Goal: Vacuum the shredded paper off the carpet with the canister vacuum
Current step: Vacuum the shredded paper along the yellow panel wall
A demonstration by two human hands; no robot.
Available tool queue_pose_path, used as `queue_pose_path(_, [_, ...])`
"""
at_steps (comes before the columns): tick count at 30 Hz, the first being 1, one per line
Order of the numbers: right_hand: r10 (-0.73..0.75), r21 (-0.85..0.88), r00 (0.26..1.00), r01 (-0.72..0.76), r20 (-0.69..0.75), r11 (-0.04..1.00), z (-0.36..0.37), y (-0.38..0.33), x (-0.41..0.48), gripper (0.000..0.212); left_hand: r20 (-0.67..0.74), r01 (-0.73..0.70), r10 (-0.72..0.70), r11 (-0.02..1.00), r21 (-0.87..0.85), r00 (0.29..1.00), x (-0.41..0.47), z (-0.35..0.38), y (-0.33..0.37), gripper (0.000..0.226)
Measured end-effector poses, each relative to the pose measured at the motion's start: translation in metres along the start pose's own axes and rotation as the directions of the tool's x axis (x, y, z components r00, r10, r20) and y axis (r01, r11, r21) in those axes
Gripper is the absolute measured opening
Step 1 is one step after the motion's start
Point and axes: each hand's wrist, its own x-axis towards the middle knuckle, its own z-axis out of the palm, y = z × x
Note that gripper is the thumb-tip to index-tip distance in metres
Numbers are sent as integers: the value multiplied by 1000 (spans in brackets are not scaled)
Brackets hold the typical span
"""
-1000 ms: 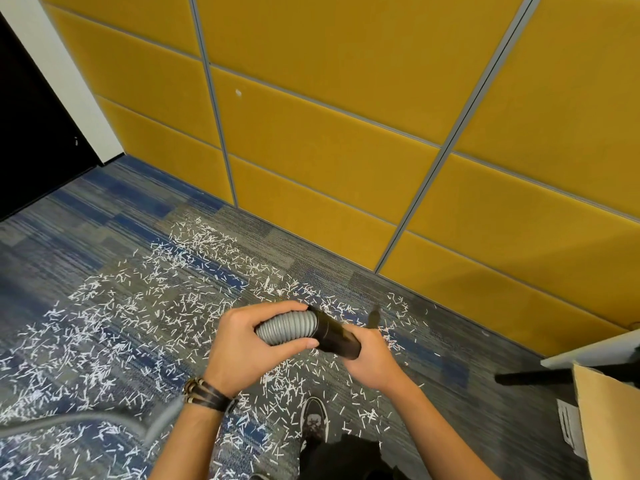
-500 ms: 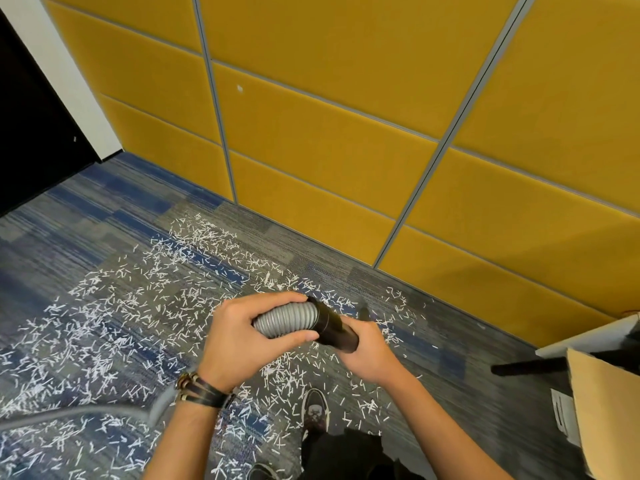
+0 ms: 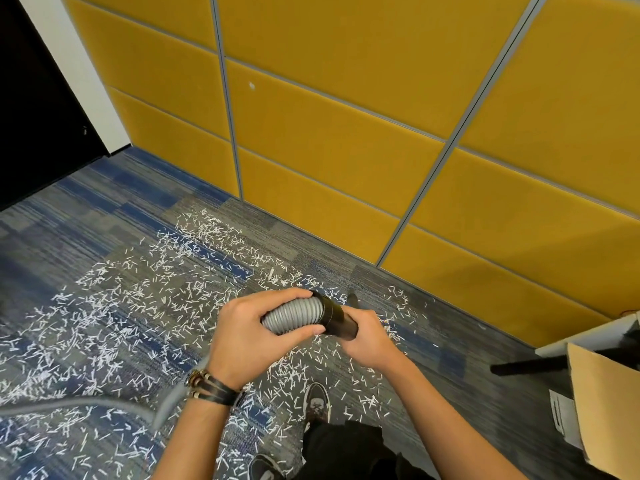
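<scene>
**Holding the hose end up, with no suction on the paper yet**

Gripping the grey hose [image 3: 294, 315] just behind its black cuff [image 3: 337, 318], the left hand [image 3: 249, 341] is curling fingers and thumb round the ribs. The right hand [image 3: 372, 341] is closing round the cuff's far end. A dark tip [image 3: 354, 299] is poking out beyond it, and I cannot tell what it belongs to.

Over the last second both hands are keeping almost the same hold, drifting only slightly. The fitting-up seems to be still going on, and cleaning is not starting yet.

The shredded paper [image 3: 138, 306] is lying all over the carpet [image 3: 86, 220], from near the wall edge back to the person's shoe [image 3: 317, 400], and the hose end is hanging well above it.

No brand is showing on the hose or cuff. A white label [image 3: 561, 414] beside the cardboard box [image 3: 602, 403] is carrying print too small to read.
</scene>
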Motion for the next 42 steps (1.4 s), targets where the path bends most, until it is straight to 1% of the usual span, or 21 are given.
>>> queue_pose_path(7, [6, -2, 999, -6, -34, 1000, 5, 12, -22, 16, 60, 44, -39, 995, -91, 997, -6, 9, -8, 51])
queue_pose_path(12, [43, -36, 994, -47, -105, 998, -8, 25, -20, 16, 34, 34, -33, 999, -26, 999, 1, 24, -4, 52])
queue_pose_path(14, [46, -30, 993, -49, -109, 998, -16, 26, -10, 16, 32, 42, -42, 999, -16, 999, 9, 27, -3, 54])
queue_pose_path(17, [53, -53, 994, -58, -99, 997, -29, 31, 6, 14, 58, 43, -43, 999, 4, 997, 23, 36, -5, 57])
queue_pose_path(21, [83, -59, 994, -87, -65, 994, -47, 46, 23, 17, 104, 51, -55, 998, 46, 993, 42, 56, -9, 65])
queue_pose_path(27, [100, -59, 994, -102, -42, 993, -56, 60, 17, 16, 143, 60, -57, 998, -20, 988, 63, 70, -15, 60])
queue_pose_path(30, [96, -75, 993, -101, -68, 992, -68, 63, 25, 16, 114, 70, -66, 997, -34, 991, 75, 74, -14, 56])
queue_pose_path(33, [80, -87, 993, -88, -89, 992, -80, 65, 38, 13, 78, 67, -66, 998, -5, 995, 86, 79, -12, 59])
queue_pose_path(37, [108, -94, 992, -113, -60, 989, -86, 75, 51, 20, 153, 49, -58, 997, 59, 987, 96, 90, -13, 67])
queue_pose_path(39, [132, -96, 991, -134, -23, 986, -87, 80, 57, 21, 175, 69, -78, 996, 59, 982, 101, 95, -18, 64])
queue_pose_path(42, [126, -101, 992, -127, -11, 987, -86, 84, 59, 18, 179, 89, -86, 996, -13, 980, 104, 96, -25, 54])
